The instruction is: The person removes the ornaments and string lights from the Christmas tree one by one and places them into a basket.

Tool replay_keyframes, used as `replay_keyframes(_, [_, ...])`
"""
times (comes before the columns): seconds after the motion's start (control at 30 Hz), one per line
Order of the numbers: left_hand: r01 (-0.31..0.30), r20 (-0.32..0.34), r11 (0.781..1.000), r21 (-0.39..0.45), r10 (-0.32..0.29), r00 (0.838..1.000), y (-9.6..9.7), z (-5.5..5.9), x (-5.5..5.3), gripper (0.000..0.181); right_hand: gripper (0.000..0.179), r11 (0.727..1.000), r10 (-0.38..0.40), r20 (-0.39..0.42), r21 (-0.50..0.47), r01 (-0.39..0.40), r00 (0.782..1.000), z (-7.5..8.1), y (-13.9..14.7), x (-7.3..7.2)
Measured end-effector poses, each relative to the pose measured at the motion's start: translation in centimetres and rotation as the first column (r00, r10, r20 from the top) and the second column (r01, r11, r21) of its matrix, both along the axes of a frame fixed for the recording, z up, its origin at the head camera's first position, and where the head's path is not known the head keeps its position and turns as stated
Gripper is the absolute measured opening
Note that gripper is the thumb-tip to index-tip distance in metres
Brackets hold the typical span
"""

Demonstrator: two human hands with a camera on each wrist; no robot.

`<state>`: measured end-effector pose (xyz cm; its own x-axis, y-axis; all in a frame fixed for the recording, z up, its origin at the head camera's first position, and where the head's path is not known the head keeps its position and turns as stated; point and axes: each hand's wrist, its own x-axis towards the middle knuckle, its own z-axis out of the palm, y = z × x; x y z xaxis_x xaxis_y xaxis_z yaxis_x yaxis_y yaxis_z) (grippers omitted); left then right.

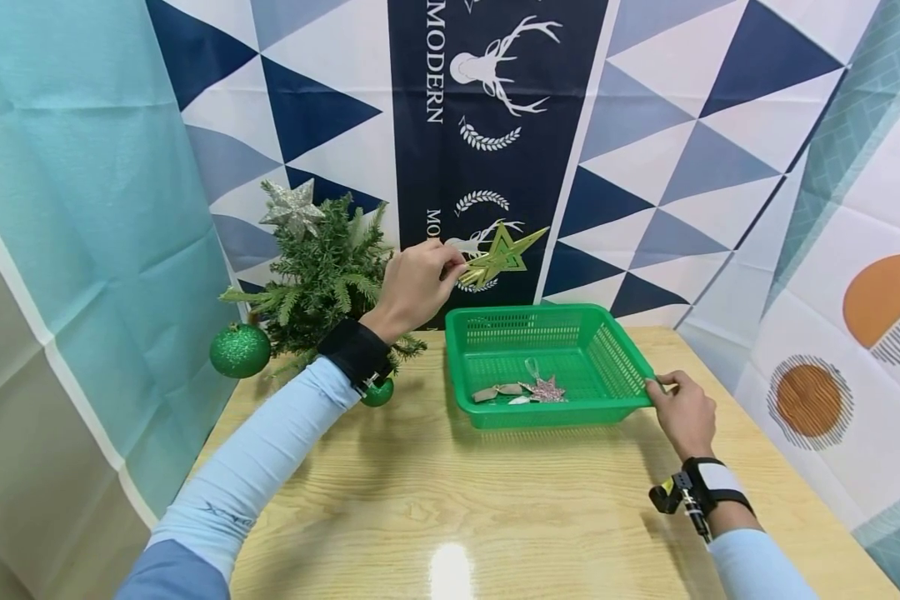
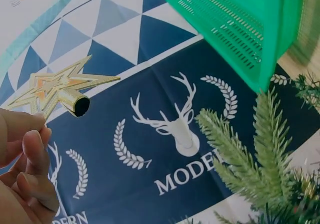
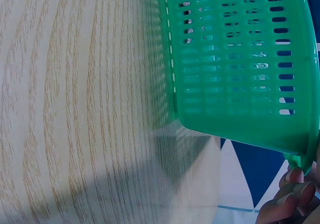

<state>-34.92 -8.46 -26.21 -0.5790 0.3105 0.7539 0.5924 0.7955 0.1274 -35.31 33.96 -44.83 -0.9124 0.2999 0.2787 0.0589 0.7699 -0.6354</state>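
My left hand [image 1: 417, 283] pinches a gold star tree topper [image 1: 504, 254] by one point, in the air between the tree and the basket. In the left wrist view the topper [image 2: 55, 87] shows a hollow round socket on its side. My right hand [image 1: 684, 412] grips the near right rim of a green plastic basket [image 1: 547, 412], thumb on top. Inside the basket lie a pink glitter star [image 1: 545, 390] and a beige bow-like ornament [image 1: 495, 392], with a small white piece beside them. In the right wrist view my fingers [image 3: 285, 204] curl at the basket's rim.
A small artificial Christmas tree [image 1: 322, 275] stands at the left of the wooden table [image 1: 420, 500]. It bears a silver star [image 1: 294, 208] near its top and green glitter balls [image 1: 240, 350] lower down. A patterned cloth [image 1: 330, 108] hangs behind the table.
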Motion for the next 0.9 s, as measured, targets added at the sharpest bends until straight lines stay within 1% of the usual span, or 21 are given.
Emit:
replay_keyframes(0.3, [0.024,0.016,0.999,-0.024,-0.023,1.0,0.8,-1.1,-0.4,0.011,0.04,1.0,-0.01,0.013,-0.01,0.01,1.0,0.0,-0.1,-0.1])
replay_keyframes(0.53, [0.013,0.053,0.999,-0.048,-0.01,0.999,1.4,-2.0,-0.4,0.012,0.04,1.0,-0.015,0.01,-0.011,0.015,1.0,0.0,-0.1,-0.1])
replay_keyframes(0.9, [0.025,0.061,0.997,-0.074,-0.021,0.998,2.1,-3.3,-1.0,0.012,0.04,1.0,-0.009,0.007,-0.015,0.009,1.0,0.0,-0.1,0.0])
